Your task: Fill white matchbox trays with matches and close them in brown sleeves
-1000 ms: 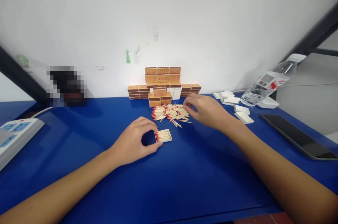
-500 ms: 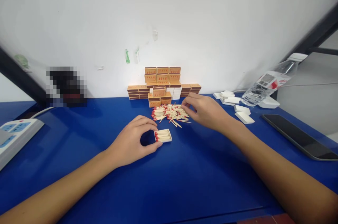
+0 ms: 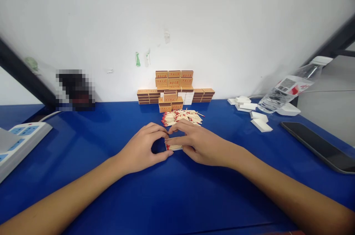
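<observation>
White cardboard matchbox tray holding red-tipped matches: mid-worktop, between front and back edges. On my feed, left hand pinches its left end. Right hand hovers over it, fingers curled; I cannot tell whether they pinch anything. Match pile: behind, toward back edge.

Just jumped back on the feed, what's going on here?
A person's left hand steadies a small open tray of matches by its left end, on the blue table. The right hand reaches over the tray; whether its fingers hold anything is unclear. A loose pile of matches lies just behind, with stacked matchboxes by the wall.
</observation>
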`<state>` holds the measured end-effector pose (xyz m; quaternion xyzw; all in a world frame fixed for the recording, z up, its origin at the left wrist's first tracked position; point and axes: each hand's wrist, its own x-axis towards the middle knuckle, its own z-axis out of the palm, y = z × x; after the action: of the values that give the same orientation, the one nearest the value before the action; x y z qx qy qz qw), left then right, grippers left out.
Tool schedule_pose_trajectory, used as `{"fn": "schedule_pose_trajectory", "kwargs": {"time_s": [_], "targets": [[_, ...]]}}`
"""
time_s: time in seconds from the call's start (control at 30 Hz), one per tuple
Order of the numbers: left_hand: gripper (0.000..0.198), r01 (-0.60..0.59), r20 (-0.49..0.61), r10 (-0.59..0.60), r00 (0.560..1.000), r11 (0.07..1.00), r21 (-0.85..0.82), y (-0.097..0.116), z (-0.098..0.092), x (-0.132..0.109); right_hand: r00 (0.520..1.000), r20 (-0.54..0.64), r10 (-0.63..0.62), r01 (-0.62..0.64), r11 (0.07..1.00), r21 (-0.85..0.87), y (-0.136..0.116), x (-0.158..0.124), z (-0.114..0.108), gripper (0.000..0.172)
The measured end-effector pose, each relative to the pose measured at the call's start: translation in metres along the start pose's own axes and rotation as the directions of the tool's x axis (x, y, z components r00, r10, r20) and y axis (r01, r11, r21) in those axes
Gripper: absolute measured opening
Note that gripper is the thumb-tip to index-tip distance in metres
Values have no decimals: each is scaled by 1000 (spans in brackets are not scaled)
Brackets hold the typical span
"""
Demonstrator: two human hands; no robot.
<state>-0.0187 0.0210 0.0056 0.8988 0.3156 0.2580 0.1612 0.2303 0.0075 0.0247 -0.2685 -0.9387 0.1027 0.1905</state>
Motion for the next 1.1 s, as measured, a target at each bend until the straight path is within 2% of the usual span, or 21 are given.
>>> {"fn": "schedule_pose_trajectory", "kwargs": {"time_s": [0.37, 0.5, 0.7, 1.1], "targets": [[25, 8, 30, -8, 1000, 1000, -1, 0, -1, 0, 999, -16, -48, 48, 999, 14, 1, -1, -1, 47], [28, 4, 24, -4, 1000, 1000, 4, -1, -1, 0, 1000, -16, -8, 9, 999, 36, 3, -2, -4, 50], [29, -15, 23, 15, 1000, 1000, 11, 0, -1, -1, 999, -37, 39, -38, 998, 50, 4, -1, -9, 28], [29, 3, 40, -4, 999, 1000, 22, -1, 0, -1, 994, -89, 62, -61, 998, 20, 6, -1, -3, 15]]}}
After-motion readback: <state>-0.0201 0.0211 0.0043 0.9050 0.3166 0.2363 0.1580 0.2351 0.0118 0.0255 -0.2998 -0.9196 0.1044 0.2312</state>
